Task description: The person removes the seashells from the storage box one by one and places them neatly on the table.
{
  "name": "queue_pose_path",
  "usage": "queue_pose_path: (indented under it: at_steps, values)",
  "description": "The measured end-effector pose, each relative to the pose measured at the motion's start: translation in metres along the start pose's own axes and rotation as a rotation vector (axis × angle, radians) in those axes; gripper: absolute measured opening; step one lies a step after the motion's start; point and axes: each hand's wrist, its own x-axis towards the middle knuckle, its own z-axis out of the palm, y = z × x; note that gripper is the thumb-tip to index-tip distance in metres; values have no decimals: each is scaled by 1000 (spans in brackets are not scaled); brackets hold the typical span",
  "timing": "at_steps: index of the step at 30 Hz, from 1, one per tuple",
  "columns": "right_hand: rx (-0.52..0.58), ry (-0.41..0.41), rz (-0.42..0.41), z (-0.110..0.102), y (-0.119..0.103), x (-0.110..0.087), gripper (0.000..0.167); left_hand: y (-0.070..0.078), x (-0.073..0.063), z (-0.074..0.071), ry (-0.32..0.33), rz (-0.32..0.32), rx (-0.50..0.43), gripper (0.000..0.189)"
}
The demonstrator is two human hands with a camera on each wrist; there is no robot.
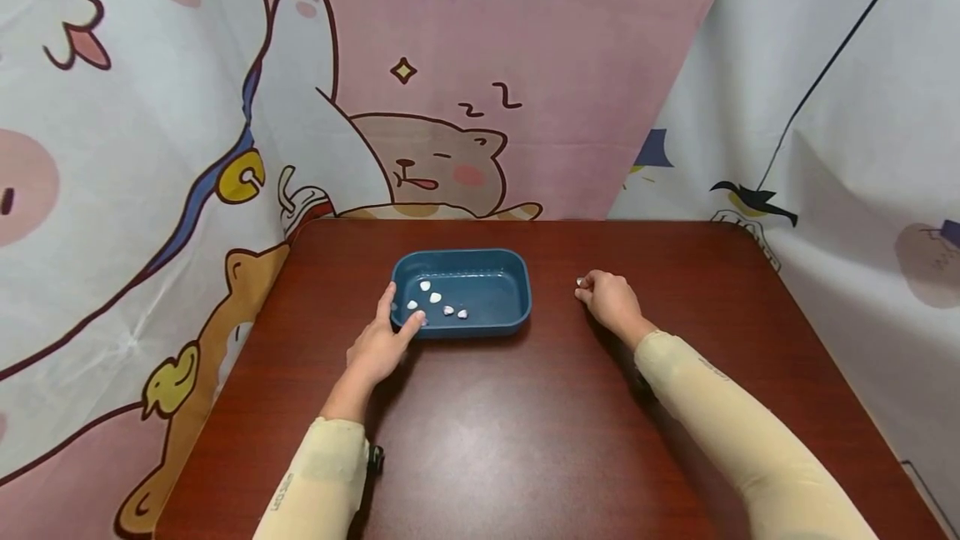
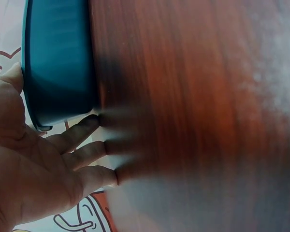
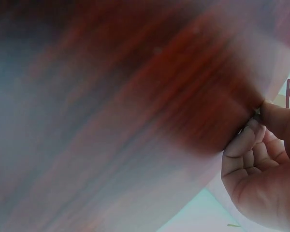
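A dark blue rectangular tray (image 1: 480, 329) sits on the table, with several small shiny whitish heart-shaped pieces (image 1: 436, 297) inside, mostly toward its left half. At its near-left corner is my left hand (image 1: 377, 347), the thumb over the rim and fingers along the outer left side. In the left wrist view the tray's wall (image 2: 63, 58) rises beside that hand (image 2: 34, 159), whose other fingers reach out straight to the table. Right of the tray, my right hand (image 1: 611, 303) pinches a small whitish piece (image 1: 580, 282) between thumb and forefinger, low over the table. In the right wrist view the fingers mostly hide it.
The reddish-brown wooden table (image 1: 480, 432) has rounded far corners. A printed cartoon cloth (image 1: 570, 65) hangs close behind the far edge and along both sides. A dark wrist device (image 1: 376, 460) shows at the left sleeve.
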Motion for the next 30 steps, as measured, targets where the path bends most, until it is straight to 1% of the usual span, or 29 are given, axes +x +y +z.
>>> queue_pose_path:
  at_steps: [5,10,13,17,19,22,25,28,30]
  values:
    - [-17,-32,2,-2,1,0,25,1,-2,-1,0,8,2,97]
    - [-64,-113,-6,-7,-1,2,23,2,-2,-1,3,6,3,94]
    - [-113,-187,-5,-10,-5,3,22,3,-2,-1,0,-1,0,94]
    - [-229,-291,-35,-12,-11,3,30,2,-2,-1,-6,-8,-1,93]
    - [-280,-321,-54,-12,-16,2,33,1,-2,-1,-8,-9,-3,93]
    - [-321,-315,-75,-11,-21,0,31,1,-3,-1,-10,-9,-5,94]
    - [-332,-270,-104,-10,-25,-2,30,0,-3,-1,-7,-3,-7,95]
    - [-310,-236,-120,-12,-26,-3,32,1,-3,-1,-4,6,-5,95]
    - [-263,-230,-120,-14,-26,-4,29,1,-3,-1,-2,12,-5,94]
